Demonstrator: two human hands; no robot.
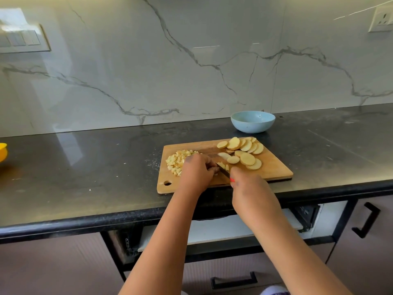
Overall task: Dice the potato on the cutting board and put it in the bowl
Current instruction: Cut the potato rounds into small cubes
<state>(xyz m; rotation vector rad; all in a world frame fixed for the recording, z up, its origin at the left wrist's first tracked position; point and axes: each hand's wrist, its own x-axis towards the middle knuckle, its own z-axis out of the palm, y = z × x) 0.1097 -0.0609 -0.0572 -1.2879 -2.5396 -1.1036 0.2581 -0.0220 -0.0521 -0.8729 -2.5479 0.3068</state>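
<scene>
- Left hand [196, 168]: over the middle of the cutting board [274, 170], back of the hand up, fingers curled down and bearing on the potato pieces being cut [223, 166]. The fingertips are hidden under the hand, so how they hold the pieces cannot be told beyond that. The forearm comes up from 6 o'clock, leaning slightly towards 1 o'clock.
- Right hand [247, 186]: at the near edge of the board, clenched around the knife [223, 171]. Only a scrap of red handle shows at the knuckles. The dark blade points towards 10 o'clock, its tip meeting the pieces beside the left hand's fingers. The forearm comes in from 5 o'clock.
- Diced potato [177, 161]: a heap of small cubes on the board at 9 o'clock from the left hand, partly covered by it.
- Potato slices [244, 153]: round discs overlapping in two rows on the board, at 2 o'clock from the knife; not diced.
- Bowl [253, 121]: light blue, upright on the dark counter [85, 167], just beyond the board's far edge at 12 o'clock from the slices, apart from the board. No potato shows in the visible part of its interior.
- A yellow object [3, 152] sits at the frame's left edge, on the counter at 9 o'clock.
- A drawer [223, 228] below the counter stands pulled out between the forearms.
</scene>
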